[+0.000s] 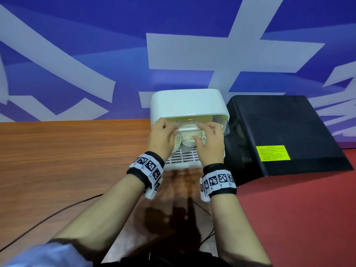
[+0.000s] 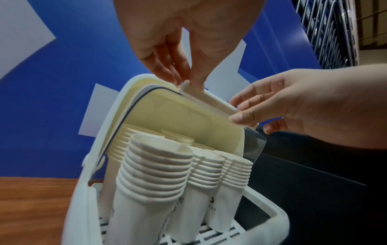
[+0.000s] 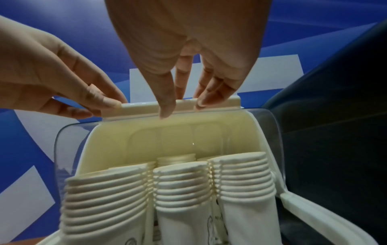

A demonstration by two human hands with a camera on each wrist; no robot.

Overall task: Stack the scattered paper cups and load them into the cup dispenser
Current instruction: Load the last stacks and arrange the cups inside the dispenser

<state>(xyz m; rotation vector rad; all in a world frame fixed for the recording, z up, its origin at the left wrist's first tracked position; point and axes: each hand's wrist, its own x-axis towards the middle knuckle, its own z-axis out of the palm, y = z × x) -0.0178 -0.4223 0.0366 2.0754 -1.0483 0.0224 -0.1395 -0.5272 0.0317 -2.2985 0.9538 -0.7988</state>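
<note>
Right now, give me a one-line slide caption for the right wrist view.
Both hands pinch the lid handle of the cup dispenser, stacked paper cups inside.

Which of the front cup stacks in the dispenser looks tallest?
The left stack: its rims rise above the middle stack in the left wrist view, and it shows more nested rims than the right stack.

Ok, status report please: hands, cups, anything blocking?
Left hand and right hand pinch lid handle. Cup stacks inside dispenser. Nothing blocking.
</note>
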